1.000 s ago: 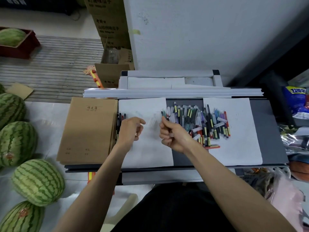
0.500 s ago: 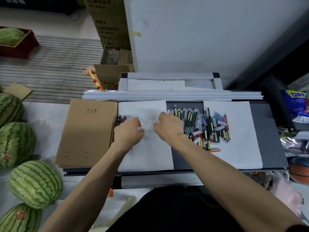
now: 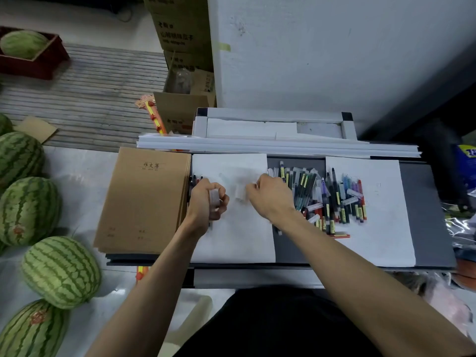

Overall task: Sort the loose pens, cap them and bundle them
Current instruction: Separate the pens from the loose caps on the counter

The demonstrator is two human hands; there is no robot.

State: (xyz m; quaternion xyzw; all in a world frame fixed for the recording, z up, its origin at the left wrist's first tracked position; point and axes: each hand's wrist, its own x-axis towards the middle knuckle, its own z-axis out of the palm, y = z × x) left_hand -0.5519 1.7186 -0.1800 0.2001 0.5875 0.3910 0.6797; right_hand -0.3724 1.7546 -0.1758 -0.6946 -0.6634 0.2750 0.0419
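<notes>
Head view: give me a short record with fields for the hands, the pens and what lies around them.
left hand: grips a pale piece, over the left sheet
right hand: fingers curled beside a blurred piece; grip unclear
pen pile: loose, between the sheets, partly on the right sheet
notebook: left of the sheets
watermelons: far left

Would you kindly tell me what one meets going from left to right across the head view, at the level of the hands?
watermelons → brown notebook → left hand, gripping a pale cap → right hand → pile of loose pens → right white sheet → bare grey desktop
</notes>
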